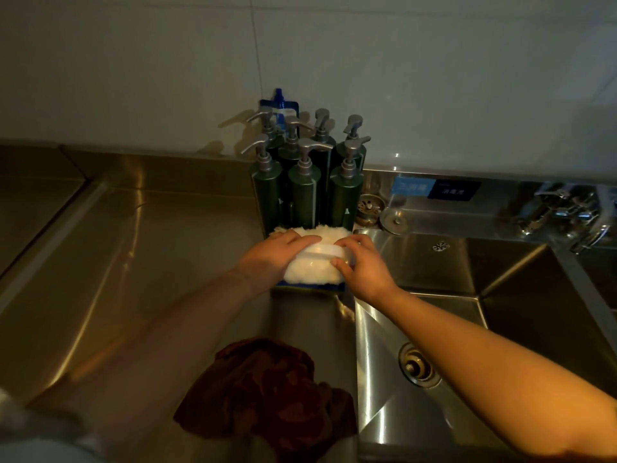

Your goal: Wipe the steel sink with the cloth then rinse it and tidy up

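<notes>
The steel sink (521, 269) fills the right side, its drain (417, 365) showing beside my right forearm. A dark red-brown cloth (267, 396) lies crumpled on the steel counter, just left of the sink's rim and near me. Further back, a white fluffy pad (310, 272) with a white band across it sits on a blue tray (307, 289). My left hand (277, 255) rests over the pad's left side. My right hand (364, 265) pinches its right end between thumb and fingers.
Several dark green pump bottles (303, 185) stand behind the pad against the wall, a blue pouch (278, 101) behind them. A sink strainer (370, 210) and a round metal plug (395, 221) lie on the back ledge. The tap fittings (561, 212) are at far right.
</notes>
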Available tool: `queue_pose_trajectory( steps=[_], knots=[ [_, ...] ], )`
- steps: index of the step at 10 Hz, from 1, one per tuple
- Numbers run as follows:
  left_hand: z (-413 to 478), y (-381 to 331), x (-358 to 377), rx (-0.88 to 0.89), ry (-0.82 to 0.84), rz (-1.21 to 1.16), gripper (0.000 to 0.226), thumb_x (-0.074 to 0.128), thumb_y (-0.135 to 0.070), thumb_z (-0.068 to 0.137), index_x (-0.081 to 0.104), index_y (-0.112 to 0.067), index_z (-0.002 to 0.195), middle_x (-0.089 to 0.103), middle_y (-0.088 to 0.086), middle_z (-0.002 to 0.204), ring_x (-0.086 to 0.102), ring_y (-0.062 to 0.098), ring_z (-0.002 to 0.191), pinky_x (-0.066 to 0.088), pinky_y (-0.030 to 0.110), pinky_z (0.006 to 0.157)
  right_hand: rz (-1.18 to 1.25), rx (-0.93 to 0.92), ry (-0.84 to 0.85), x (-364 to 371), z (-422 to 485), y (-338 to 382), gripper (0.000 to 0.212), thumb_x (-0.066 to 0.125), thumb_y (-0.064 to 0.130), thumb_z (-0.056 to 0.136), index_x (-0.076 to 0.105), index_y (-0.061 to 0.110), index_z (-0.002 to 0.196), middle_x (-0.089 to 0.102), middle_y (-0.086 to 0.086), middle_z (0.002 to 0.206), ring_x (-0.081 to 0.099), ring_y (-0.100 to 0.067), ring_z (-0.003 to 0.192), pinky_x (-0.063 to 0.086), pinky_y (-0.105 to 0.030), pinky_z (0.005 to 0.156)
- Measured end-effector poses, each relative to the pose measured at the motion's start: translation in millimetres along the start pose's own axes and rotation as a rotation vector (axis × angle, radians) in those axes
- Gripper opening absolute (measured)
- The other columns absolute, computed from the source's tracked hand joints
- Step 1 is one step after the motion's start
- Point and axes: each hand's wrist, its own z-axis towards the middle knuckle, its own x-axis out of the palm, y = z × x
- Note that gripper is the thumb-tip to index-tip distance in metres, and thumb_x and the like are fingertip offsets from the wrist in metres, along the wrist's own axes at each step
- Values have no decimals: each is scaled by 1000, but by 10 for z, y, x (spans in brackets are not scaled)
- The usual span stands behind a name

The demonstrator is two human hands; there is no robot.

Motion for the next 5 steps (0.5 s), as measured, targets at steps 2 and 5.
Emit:
queue_pose_trajectory(
  steps=[2, 5],
  knots=[
    [-7, -142, -21, -59, -61, -4, 57, 46, -17, 94, 26, -25, 147, 34, 9, 143, 36, 30, 127, 32, 40, 105, -2, 0, -62, -16, -61, 28, 43, 61, 18, 88, 49, 9, 128, 38, -14, 136, 45, -27, 120, 26, -14, 94],
    [-256, -350, -125, -62, -202, 52, 55, 44, -37, 95, 26, -28, 146, 31, 3, 147, 31, 25, 132, 28, 39, 105, 39, -18, -168, -109, -243, 121, 52, 65, 31, 86, 46, 16, 132, 36, -8, 140, 37, -22, 127, 27, -20, 99]
  ],
)
